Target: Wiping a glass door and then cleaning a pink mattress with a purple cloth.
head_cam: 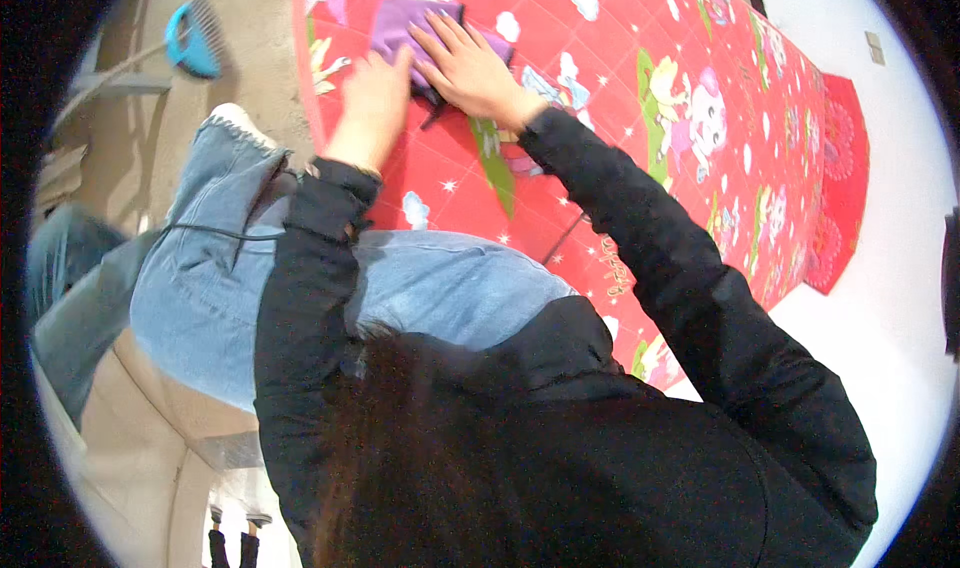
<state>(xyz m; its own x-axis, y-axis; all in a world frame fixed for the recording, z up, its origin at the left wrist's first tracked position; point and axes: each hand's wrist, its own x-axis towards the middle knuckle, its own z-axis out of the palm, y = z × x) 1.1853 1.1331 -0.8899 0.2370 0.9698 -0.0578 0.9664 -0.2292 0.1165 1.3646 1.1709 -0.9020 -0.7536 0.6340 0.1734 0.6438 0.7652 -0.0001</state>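
Observation:
A purple piece of fabric with black edging (390,24) lies folded on a red quilted bed cover (600,133) with cartoon prints. My right hand (466,69) rests flat on the fabric, palm down and fingers spread slightly. Beside it, my left hand (371,107) is at the fabric's near left edge. That hand is blurred, and whether its fingers pinch the fabric cannot be told. A short black strip (433,114) sticks out from the fabric's near edge.
My jeans-clad leg (457,275) lies along the bed's edge. On the floor at the upper left is a blue broom head (193,39). A thin black cable (217,230) crosses my knee. A red patterned panel (840,178) stands by the white wall. Another person's legs (232,542) show at the bottom.

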